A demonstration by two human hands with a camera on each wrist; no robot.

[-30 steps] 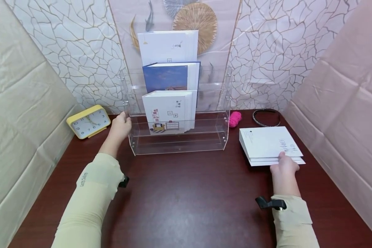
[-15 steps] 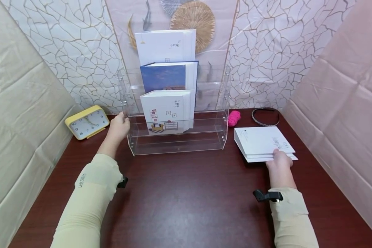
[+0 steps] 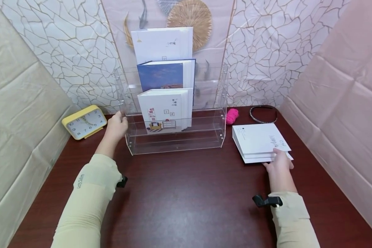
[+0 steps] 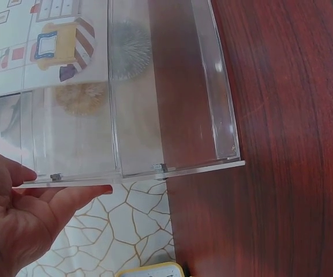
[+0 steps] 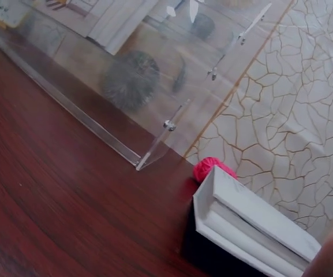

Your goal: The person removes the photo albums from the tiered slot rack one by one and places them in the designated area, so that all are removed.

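Observation:
A clear acrylic book rack (image 3: 176, 150) stands at the back middle of the table. My left hand (image 3: 117, 125) grips its left side panel, thumb on one face and fingers on the other, as the left wrist view shows. Three books lean in its tiers: a white book (image 3: 156, 43) at the top, a blue-covered book (image 3: 161, 75) in the middle, and a white illustrated book (image 3: 162, 110) in front. To the right, my right hand (image 3: 280, 168) pinches the near edge of another white book (image 3: 260, 137), thumb on the cover. That book lies nearly flat; its underside is in dark shadow.
A yellow alarm clock (image 3: 85, 122) stands left of the rack. Between the rack and the held book, farther back, sits a pink yarn ball (image 3: 232, 116). Behind the book lies a dark headband (image 3: 263, 120). Fabric walls close in the dark red table (image 3: 186, 193).
My right hand and the white book it holds have shifted slightly left toward the rack. The left hand keeps its grip on the panel; the head view has drifted a little.

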